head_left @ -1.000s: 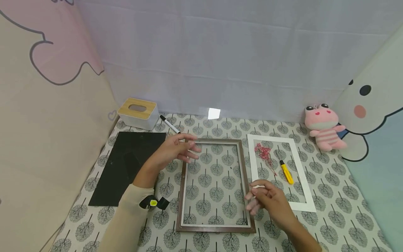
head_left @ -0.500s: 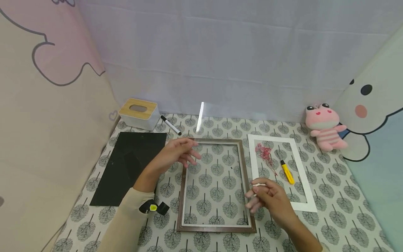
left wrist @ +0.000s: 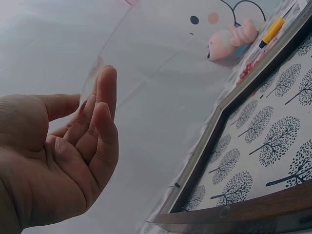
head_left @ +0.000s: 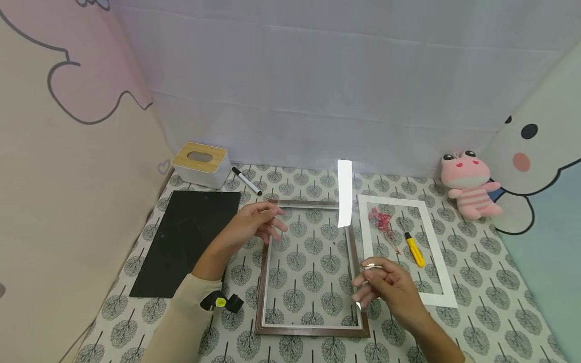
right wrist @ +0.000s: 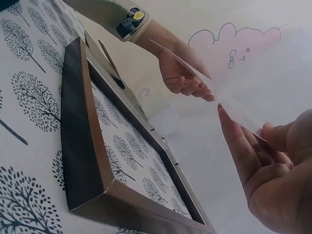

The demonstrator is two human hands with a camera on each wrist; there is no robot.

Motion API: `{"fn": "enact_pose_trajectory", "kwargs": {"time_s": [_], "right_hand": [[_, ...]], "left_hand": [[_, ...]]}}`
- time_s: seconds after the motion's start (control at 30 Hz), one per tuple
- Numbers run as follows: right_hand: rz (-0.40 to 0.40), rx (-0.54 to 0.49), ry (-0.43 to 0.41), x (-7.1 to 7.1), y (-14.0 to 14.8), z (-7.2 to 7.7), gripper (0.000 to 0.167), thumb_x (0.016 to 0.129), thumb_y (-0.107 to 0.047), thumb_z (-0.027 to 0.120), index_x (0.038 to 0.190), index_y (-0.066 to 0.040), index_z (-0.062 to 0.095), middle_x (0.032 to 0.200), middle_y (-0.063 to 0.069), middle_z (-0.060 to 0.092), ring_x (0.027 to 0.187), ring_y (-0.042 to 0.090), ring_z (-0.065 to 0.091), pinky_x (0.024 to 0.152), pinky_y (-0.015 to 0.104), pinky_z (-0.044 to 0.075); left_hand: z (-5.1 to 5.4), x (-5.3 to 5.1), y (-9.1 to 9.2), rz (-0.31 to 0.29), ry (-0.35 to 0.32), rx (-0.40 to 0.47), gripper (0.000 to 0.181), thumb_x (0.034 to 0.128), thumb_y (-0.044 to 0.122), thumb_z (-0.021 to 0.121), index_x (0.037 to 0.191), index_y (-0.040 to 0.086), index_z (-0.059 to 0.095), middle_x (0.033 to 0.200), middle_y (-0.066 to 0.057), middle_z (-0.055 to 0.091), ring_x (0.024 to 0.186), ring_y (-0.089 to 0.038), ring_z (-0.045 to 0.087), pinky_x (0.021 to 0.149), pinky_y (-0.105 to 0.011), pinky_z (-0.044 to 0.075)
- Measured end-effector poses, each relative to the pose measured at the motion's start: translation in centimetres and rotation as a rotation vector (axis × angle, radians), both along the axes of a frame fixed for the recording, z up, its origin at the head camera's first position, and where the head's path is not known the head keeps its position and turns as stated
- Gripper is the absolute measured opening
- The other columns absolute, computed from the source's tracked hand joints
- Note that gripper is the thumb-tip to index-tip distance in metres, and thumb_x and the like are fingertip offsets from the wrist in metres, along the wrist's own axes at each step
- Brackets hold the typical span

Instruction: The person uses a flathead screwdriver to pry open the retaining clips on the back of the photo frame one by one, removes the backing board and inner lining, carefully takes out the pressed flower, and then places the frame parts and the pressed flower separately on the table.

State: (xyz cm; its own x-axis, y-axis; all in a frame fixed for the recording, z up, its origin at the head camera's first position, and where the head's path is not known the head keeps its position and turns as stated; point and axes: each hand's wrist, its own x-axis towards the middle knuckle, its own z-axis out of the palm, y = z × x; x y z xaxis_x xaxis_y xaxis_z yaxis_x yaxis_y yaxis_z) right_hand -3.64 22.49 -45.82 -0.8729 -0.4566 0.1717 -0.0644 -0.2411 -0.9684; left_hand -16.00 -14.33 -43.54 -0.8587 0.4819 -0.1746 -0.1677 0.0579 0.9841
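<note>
Between my two hands is a clear, thin sheet (right wrist: 236, 114), nearly invisible in the head view except for a bright white glare. My left hand (head_left: 257, 222) pinches one edge between thumb and fingers, over the frame's upper left corner. At the opposite side my right hand (head_left: 391, 288) pinches the sheet, beside the frame's right rail. Below lies a brown picture frame (head_left: 313, 330) with a pale inner lip, flat on the cloth. The sheet is tilted and apart from the frame in the right wrist view.
Left of the frame lies a black board (head_left: 159, 252). A white mat border (head_left: 447, 282) on the right surrounds pink dried flowers (head_left: 382, 222) and a yellow cutter (head_left: 414, 250). Behind are a tissue box (head_left: 199, 164), a marker (head_left: 246, 180) and a pink plush toy (head_left: 469, 184).
The glare on the clear sheet has shifted right and grown longer as the sheet's tilt varies. Both hands keep nearly the same place and still hold the sheet. The frame has not moved.
</note>
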Motion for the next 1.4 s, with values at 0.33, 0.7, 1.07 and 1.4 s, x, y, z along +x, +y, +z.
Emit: {"fn": "enact_pose_trajectory", "kwargs": {"time_s": [0.33,0.7,1.07,1.4], "right_hand": [[-0.030,0.012,0.041,0.0,0.0,-0.3,0.031,0.108,0.012,0.037,0.127,0.001,0.059,0.106,0.006,0.080,0.082,0.017,0.080,0.065,0.037,0.065],[-0.043,-0.013,0.048,-0.1,-0.1,-0.6,0.031,0.109,0.013,0.036,0.127,-0.001,0.058,0.107,0.008,0.079,0.085,0.017,0.081,0.066,0.035,0.065],[-0.022,0.103,-0.033,0.4,-1.0,-1.2,0.033,0.108,0.007,0.047,0.131,-0.012,0.062,0.108,0.003,0.081,0.084,0.018,0.081,0.065,0.045,0.065],[-0.082,0.198,-0.079,1.5,-2.3,-1.7,0.016,0.106,0.002,0.058,0.122,0.001,0.059,0.105,0.012,0.082,0.084,0.023,0.082,0.064,0.050,0.064]], "left_hand": [[0.2,0.1,-0.3,-0.006,0.014,-0.009,0.049,0.1155,0.038,0.043,0.139,-0.003,0.058,0.099,0.004,0.081,0.080,-0.013,0.077,0.065,-0.028,0.060],[0.2,0.4,-0.6,-0.017,0.021,-0.006,0.049,0.1156,0.035,0.043,0.139,-0.006,0.056,0.098,0.005,0.081,0.079,-0.011,0.077,0.063,-0.026,0.059],[2.1,2.4,-0.2,-0.123,0.169,-0.199,0.055,0.1117,0.031,0.055,0.158,0.003,0.044,0.128,-0.017,0.075,0.092,-0.021,0.077,0.075,-0.041,0.064],[2.8,4.7,1.1,-0.096,0.232,-0.495,0.115,0.0981,0.023,0.078,0.170,0.022,-0.012,0.139,0.002,0.065,0.098,-0.009,0.072,0.077,-0.033,0.059]]}}
